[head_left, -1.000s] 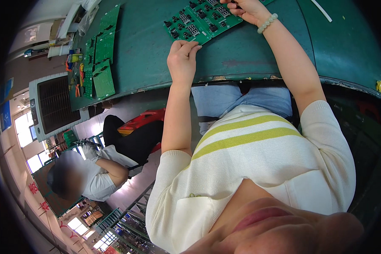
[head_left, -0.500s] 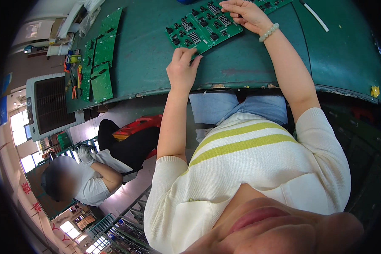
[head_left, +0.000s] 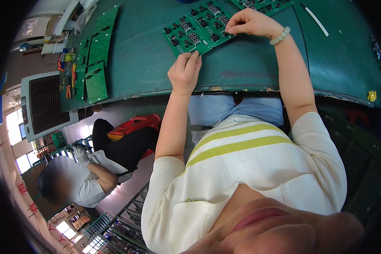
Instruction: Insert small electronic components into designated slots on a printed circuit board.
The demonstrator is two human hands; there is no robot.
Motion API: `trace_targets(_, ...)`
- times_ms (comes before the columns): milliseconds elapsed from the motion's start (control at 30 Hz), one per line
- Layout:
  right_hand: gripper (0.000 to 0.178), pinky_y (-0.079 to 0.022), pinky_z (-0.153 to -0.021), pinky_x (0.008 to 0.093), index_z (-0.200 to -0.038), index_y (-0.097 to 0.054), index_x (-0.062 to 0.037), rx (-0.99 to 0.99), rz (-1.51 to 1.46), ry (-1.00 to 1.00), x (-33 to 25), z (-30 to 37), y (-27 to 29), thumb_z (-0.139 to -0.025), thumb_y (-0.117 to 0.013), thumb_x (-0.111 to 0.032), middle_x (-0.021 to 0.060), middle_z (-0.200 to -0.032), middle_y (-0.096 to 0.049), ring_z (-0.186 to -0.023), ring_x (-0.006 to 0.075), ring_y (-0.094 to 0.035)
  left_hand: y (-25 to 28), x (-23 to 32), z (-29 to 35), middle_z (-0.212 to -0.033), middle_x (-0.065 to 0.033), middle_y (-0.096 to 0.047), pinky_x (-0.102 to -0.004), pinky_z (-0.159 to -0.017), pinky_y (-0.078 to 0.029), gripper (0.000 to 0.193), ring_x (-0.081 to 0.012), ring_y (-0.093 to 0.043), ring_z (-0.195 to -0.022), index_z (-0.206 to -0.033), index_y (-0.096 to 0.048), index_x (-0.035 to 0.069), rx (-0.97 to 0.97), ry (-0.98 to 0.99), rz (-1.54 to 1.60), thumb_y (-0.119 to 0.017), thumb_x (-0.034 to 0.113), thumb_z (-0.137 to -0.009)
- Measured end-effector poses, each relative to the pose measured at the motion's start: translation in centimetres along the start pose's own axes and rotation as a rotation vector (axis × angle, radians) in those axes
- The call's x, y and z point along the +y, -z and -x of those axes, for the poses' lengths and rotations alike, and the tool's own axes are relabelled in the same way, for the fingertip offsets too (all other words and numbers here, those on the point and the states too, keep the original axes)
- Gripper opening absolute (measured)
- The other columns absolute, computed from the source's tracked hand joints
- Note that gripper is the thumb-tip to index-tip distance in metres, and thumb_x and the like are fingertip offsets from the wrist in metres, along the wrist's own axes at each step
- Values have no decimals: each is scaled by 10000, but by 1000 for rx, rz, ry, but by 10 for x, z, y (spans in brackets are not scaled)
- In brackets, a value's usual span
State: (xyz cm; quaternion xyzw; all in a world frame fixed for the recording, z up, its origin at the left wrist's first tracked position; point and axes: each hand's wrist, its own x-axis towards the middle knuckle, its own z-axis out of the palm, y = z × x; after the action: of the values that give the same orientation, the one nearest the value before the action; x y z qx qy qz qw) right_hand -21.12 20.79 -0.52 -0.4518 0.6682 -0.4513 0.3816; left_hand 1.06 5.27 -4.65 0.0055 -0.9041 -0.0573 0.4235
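Observation:
A green circuit board panel [head_left: 202, 28], fitted with black parts and white digit displays, lies on the green bench at the far middle. With thumb and fingers closed, my left hand [head_left: 185, 74] pinches its near left corner. My right hand [head_left: 255, 24], wearing a beaded bracelet, is closed at the panel's right edge, thumb and forefinger pinched together on it. Its fingers hide part of that edge. Behind my right hand another populated circuit board [head_left: 273, 6] lies partly out of view.
Several green circuit boards [head_left: 99, 50] lie at the bench's left, beside orange-handled tools [head_left: 73, 75]. A white stick [head_left: 316, 20] lies right, a yellow scrap [head_left: 371, 95] at the right edge. An air cooler [head_left: 51, 101] and a seated person [head_left: 91, 182] are at left.
My right hand has moved from the panel's far side down to its right edge, uncovering the other board. My left hand has stayed at the near corner, its fingers now on top of it.

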Motion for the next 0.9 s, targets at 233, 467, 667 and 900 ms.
trace_targets(233, 143, -464, -624, 228, -825, -654, -1, 52, 291, 85, 5, -3, -9, -776, -664, -135, 43, -728, -630, -668, 93, -578, -2, -1, 1, -756, -17, -541, -266, -440, -425, 248, -152, -532, -525, -828, -647, 84, -3, 112, 10, -760, 77, -608)
trace_targets(467, 154, -459, -574, 246, -751, -657, 2, 122, 306, 148, 5, -3, -8, -717, -710, -138, 61, -689, -621, -626, 124, -581, -1, 1, 1, -744, -19, -538, -266, -431, -419, 219, -149, -522, -507, -804, -650, 77, -7, 100, 49, -763, 66, -617)
trace_targets(667, 166, -455, -552, 246, -714, -648, 0, 171, 375, 130, 0, -2, -12, -698, -723, -147, 66, -662, -605, -598, 131, -578, -1, 0, 2, -774, -27, -541, -262, -430, -420, 254, -142, -511, -489, -845, -649, 78, 5, 127, 62, -762, 68, -618)
trace_targets(900, 206, -441, -527, 271, -692, -650, -19, 250, 456, 179, 5, -7, -9, -674, -743, -202, 75, -624, -606, -558, 156, -573, 4, 2, 0, -1003, -63, -523, -260, -493, -462, 401, -149, -557, -577, -986, -631, 91, -50, 309, 4, -780, 89, -614)
